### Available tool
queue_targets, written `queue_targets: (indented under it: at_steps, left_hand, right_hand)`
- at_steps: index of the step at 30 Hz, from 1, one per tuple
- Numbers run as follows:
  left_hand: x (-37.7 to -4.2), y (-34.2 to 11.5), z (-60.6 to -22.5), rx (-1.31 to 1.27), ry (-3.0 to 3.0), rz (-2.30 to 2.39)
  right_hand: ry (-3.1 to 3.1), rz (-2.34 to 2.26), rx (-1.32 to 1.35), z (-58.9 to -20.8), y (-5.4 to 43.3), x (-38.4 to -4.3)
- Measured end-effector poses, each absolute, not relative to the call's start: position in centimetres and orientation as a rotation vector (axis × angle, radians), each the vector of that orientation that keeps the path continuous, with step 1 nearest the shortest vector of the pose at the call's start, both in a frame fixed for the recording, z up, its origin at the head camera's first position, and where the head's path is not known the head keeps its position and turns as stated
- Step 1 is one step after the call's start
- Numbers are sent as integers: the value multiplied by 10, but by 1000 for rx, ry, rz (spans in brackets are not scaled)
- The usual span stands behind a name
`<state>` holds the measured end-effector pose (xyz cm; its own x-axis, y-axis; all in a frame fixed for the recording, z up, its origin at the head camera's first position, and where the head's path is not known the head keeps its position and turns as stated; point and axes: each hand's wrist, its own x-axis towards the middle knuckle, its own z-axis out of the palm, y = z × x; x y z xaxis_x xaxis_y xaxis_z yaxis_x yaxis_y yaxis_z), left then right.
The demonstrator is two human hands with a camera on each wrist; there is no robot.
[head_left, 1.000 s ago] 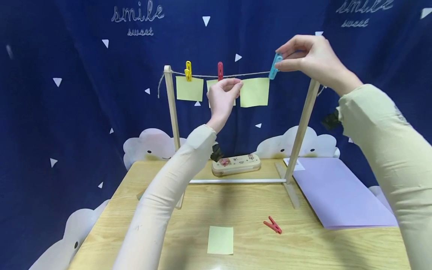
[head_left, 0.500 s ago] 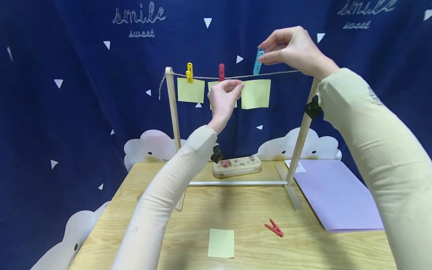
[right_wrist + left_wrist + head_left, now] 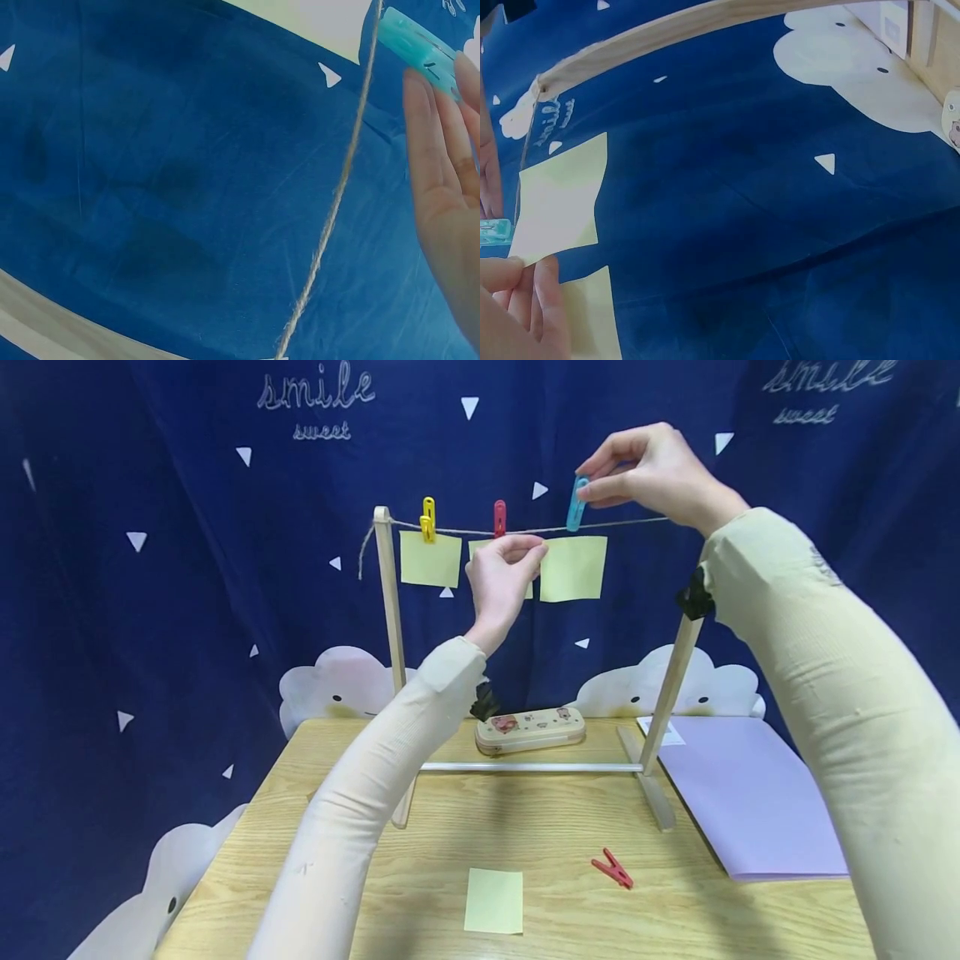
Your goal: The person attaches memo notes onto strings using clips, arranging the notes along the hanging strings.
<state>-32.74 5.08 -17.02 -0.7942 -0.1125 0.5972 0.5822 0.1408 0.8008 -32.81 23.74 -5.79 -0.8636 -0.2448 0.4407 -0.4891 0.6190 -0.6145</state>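
My left hand (image 3: pixel 501 578) pinches the upper left corner of a pale yellow sticky note (image 3: pixel 576 568), just below the twine (image 3: pixel 621 522). A blue clothespin (image 3: pixel 577 503) is between the thumb and fingers of my right hand (image 3: pixel 651 472). Its lower end meets the twine above that note; the left wrist view shows the clothespin (image 3: pixel 493 232) beside the note's top edge. Whether its tips clasp the paper I cannot tell. To the left, a yellow clothespin (image 3: pixel 428 520) holds one note (image 3: pixel 430 560). A red clothespin (image 3: pixel 499 518) sits above another, partly hidden by my left hand.
The twine runs between two wooden posts (image 3: pixel 390 593) joined low down by a white rod (image 3: pixel 532 767). On the table (image 3: pixel 360 893) lie a loose note (image 3: pixel 493 902), a red clothespin (image 3: pixel 613 868), a pencil case (image 3: pixel 531 732) and a purple folder (image 3: pixel 750 802).
My right hand has carried the blue clothespin left from beyond the note's right corner to above its top edge, then slightly down to the twine. My left hand keeps its pinch.
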Motion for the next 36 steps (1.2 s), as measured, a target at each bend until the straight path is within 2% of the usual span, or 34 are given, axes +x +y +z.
queue_targets:
  at_steps: [36]
  left_hand:
    - [-329, 52, -171, -443, -1903, -1654]
  right_hand:
    - [-2626, 1043, 658, -62, 236, -330]
